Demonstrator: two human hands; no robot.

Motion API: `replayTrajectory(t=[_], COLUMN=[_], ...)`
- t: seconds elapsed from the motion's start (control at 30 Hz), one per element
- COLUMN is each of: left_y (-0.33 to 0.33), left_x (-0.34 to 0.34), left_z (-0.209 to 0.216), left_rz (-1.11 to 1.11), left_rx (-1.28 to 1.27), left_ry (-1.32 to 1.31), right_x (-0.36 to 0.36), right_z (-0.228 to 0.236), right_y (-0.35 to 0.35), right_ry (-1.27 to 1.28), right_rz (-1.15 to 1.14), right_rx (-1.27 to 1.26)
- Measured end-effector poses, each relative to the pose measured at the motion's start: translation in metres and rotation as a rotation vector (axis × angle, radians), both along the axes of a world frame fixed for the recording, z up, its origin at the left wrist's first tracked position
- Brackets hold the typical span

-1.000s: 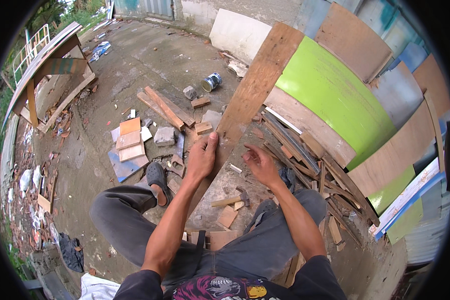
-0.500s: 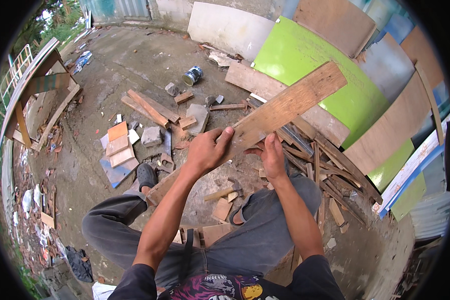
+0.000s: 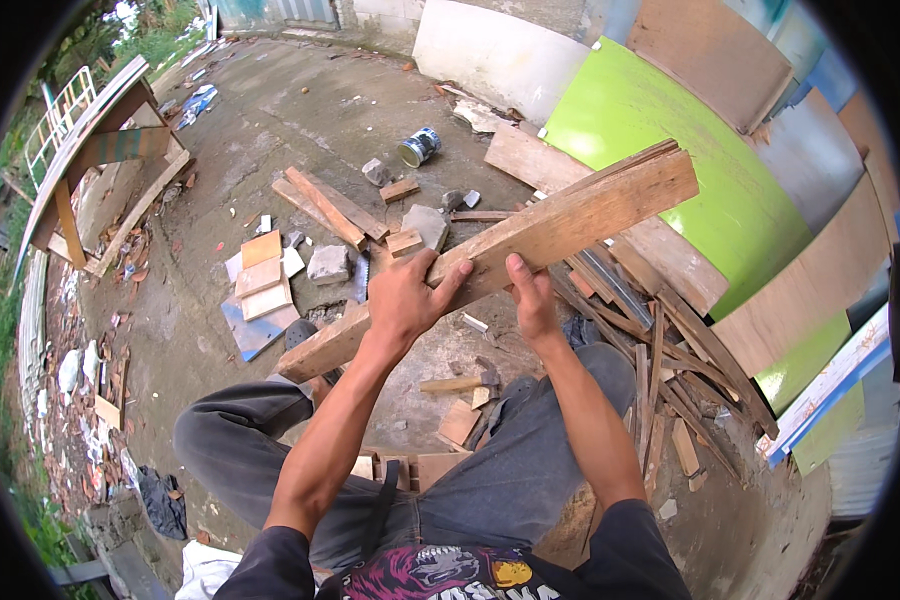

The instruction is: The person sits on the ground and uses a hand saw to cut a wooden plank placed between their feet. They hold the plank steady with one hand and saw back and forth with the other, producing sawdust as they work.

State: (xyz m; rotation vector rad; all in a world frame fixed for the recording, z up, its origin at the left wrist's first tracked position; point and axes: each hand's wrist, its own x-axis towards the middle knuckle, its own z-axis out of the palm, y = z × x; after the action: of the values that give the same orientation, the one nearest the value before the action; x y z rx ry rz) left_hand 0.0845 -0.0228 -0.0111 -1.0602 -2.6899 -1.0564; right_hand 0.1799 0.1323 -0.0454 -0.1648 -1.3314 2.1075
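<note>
A long wooden plank [image 3: 595, 215] slants across in front of me, its far end up to the right and its near end low by my left knee. My left hand [image 3: 410, 300] is closed round it near the middle, thumb on the near face. Just to the right, my right hand [image 3: 536, 300] grips the same plank, thumb against its near face and fingers hidden behind. Below, on the ground between my legs, lies a hammer [image 3: 458, 383] with a wooden handle, beside small wood offcuts [image 3: 458, 422].
Left of the plank are stone chunks [image 3: 328, 265], wooden blocks [image 3: 325, 205] and small board pieces [image 3: 262, 275]. A tin can [image 3: 419, 147] lies farther off. At right, scrap wood strips [image 3: 685, 370] are heaped before a leaning green panel [image 3: 660, 130].
The plank has rolled, so its upper edge shows, and its near end has swung into view at lower left. My right hand, with fingers apart earlier, has closed on the plank.
</note>
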Motion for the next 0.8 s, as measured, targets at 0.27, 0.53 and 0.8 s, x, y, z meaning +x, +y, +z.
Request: replayTrajectory(t=[0.27,0.53,0.8], left_y=[0.029,-0.023,-0.118], left_x=[-0.049,-0.186,-0.288], left_z=[-0.047,-0.238,-0.335], left_rz=[-0.118,0.143,0.232], left_rx=[-0.098,-0.2,-0.943], left_ry=[-0.31,-0.524,-0.258], right_x=[-0.029,-0.018,-0.008], right_z=[-0.011,-0.035,-0.033], right_y=[0.01,0.07,0.082], right_ry=[-0.465,-0.743,-0.999], right_rz=[-0.068,-0.333,-0.432], right_rx=[0.097,0.374,0.459])
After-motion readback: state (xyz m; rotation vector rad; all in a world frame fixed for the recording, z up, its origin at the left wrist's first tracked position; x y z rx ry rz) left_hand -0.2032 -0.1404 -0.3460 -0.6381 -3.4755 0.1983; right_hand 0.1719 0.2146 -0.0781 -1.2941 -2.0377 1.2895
